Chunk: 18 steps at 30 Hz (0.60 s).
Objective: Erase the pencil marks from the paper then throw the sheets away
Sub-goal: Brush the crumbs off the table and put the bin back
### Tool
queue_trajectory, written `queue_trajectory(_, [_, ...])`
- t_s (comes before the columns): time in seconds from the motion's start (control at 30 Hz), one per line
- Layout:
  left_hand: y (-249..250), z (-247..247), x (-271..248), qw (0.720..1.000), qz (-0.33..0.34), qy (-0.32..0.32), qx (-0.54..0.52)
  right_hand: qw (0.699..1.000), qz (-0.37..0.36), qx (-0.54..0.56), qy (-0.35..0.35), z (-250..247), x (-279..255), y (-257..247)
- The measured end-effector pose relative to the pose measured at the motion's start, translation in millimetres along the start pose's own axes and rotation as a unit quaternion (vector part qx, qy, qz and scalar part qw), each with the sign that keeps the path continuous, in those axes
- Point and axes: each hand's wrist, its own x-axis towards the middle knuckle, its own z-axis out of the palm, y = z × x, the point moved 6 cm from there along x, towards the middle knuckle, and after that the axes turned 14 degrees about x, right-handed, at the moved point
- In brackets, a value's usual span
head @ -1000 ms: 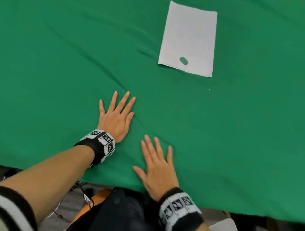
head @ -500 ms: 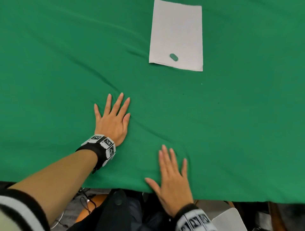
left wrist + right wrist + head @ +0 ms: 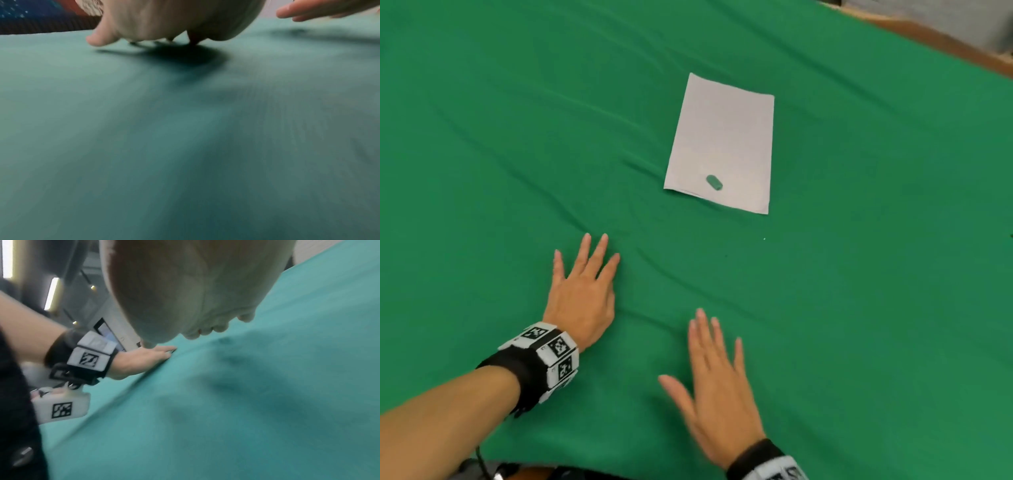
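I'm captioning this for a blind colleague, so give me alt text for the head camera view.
A white sheet of paper lies on a green tablecloth with a small green eraser near its front edge. Nearer the camera, the left hand and right hand are spread open, holding nothing.

Any pencil marks on the paper (image 3: 722,140) are too faint to tell. Near it, the right hand (image 3: 717,390) is motion-blurred, its wristband cut by the bottom edge. Both wrist views smear the green cloth (image 3: 185,146).
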Motion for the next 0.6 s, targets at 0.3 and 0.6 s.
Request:
queue_trajectory(0.3, [235, -94, 174, 0.941, 0.334, -0.028, -0.040, 0.985, 0.159, -0.037, 0.058, -123, 56, 199])
queue_trajectory(0.6, [332, -62, 232, 0.843, 0.461, -0.181, 0.210, 0.993, -0.042, -0.089, -0.068, -92, 82, 155])
